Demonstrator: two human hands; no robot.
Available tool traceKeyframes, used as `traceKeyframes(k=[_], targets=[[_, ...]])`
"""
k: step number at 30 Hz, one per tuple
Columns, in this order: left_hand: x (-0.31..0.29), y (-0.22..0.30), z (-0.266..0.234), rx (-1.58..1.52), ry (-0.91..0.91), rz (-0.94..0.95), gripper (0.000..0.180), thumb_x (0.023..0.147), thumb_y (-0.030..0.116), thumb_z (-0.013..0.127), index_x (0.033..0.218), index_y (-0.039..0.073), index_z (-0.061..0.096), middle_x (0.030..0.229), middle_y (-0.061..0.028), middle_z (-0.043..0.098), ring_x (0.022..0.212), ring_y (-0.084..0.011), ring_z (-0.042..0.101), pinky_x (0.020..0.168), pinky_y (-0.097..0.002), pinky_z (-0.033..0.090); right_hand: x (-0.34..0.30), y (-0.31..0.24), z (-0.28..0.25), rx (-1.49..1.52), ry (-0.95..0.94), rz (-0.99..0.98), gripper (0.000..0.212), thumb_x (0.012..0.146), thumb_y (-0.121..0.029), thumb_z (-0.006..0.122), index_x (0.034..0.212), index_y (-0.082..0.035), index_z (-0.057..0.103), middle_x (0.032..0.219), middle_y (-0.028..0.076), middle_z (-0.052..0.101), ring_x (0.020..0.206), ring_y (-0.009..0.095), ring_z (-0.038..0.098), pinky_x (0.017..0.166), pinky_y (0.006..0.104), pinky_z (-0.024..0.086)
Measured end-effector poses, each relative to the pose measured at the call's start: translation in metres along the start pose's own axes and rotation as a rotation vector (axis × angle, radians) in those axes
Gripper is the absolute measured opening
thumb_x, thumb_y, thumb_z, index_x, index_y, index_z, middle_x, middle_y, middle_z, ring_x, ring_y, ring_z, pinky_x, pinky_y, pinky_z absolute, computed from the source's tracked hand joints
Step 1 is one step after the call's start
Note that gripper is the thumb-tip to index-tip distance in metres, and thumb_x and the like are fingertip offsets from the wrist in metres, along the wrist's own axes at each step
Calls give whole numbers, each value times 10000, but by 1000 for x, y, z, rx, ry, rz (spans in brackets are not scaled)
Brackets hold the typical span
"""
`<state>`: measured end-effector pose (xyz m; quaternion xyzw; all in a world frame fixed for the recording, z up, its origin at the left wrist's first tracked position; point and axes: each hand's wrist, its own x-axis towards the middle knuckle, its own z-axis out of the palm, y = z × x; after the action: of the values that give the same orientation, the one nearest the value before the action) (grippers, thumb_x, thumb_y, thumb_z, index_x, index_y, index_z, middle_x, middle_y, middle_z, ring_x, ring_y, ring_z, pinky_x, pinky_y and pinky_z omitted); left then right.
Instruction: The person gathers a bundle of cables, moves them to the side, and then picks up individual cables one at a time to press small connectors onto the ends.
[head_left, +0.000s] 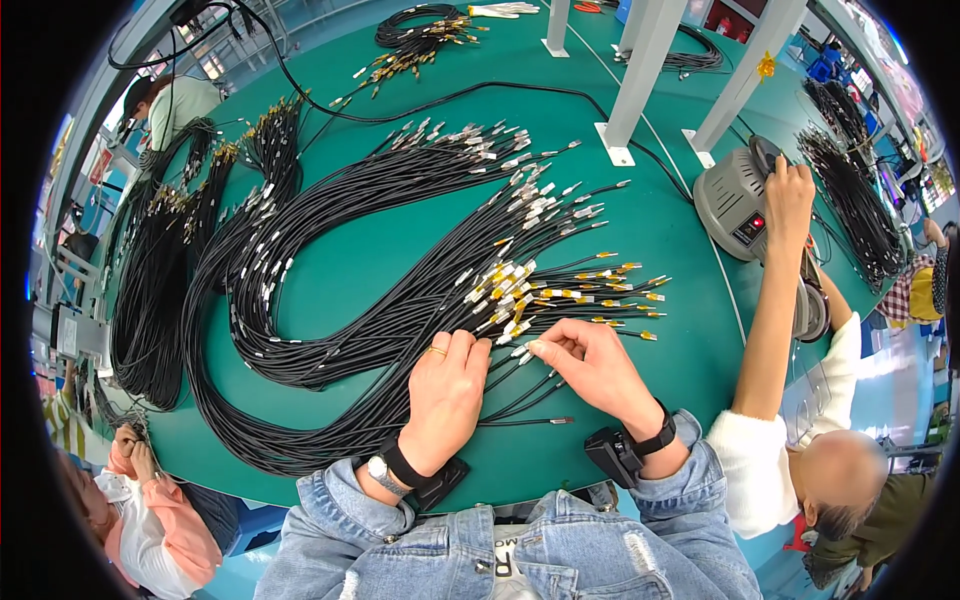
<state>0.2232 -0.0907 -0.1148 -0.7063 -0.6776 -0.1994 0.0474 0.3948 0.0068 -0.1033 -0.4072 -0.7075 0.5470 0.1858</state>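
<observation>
A large bundle of black cables (300,428) curves across the green table in front of me. Its ends carry white sleeves and metal tips, several with yellow tags (510,285). My left hand (447,388) is closed around some of the cables just behind their ends. Close by on its right, my right hand (590,365) pinches a white-sleeved cable end (522,352) between thumb and forefinger. A few separate cable ends (560,421) lie on the table below my right hand.
More black cable bundles lie at the left (150,310) and far side (420,30). White metal posts (640,80) rise from the table (660,300). At the right, a co-worker's hand (790,190) rests on a grey machine (730,200) with a red light. Another person (150,520) sits at the lower left.
</observation>
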Motion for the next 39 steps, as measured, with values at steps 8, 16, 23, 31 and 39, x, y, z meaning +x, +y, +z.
traceKeyframes(k=[8, 16, 23, 31, 39], targets=[[-2, -2, -2, -224, 248, -79, 183, 679, 35, 748, 810, 31, 621, 759, -66, 548, 709, -242, 547, 604, -341, 454, 1, 6, 7, 80, 75, 16, 197, 876, -170, 661, 900, 24, 638, 737, 8, 630, 666, 45, 561, 597, 210, 459], [-7, -1, -3, -271, 252, -74, 220, 634, 14, 782, 781, 40, 621, 743, -61, 555, 690, -234, 544, 584, -334, 446, 4, 6, 23, 382, -111, 21, 123, 872, -66, 652, 954, 21, 624, 853, 41, 656, 808, 82, 628, 729, 210, 516], [-4, 2, -4, -289, 259, -12, 224, 621, 11, 788, 764, 38, 617, 736, -60, 556, 672, -230, 534, 573, -335, 433, 3, 9, 31, 481, -69, -15, 123, 850, -93, 679, 893, 17, 646, 732, -25, 624, 649, -7, 538, 551, 170, 421], [-3, 2, -9, -271, 255, 24, 229, 607, -9, 781, 749, 36, 607, 739, -61, 559, 676, -235, 530, 578, -342, 423, -1, 0, 24, 466, -70, 68, 125, 851, -109, 680, 866, 11, 651, 705, -8, 628, 616, 8, 540, 507, 174, 416], [-2, 1, -6, -291, 253, 27, 236, 596, -14, 780, 730, 38, 593, 740, -64, 562, 680, -239, 530, 582, -341, 418, 0, -3, 18, 493, -145, 162, 137, 849, -132, 687, 840, -1, 645, 676, 7, 615, 559, 36, 533, 474, 185, 418]])
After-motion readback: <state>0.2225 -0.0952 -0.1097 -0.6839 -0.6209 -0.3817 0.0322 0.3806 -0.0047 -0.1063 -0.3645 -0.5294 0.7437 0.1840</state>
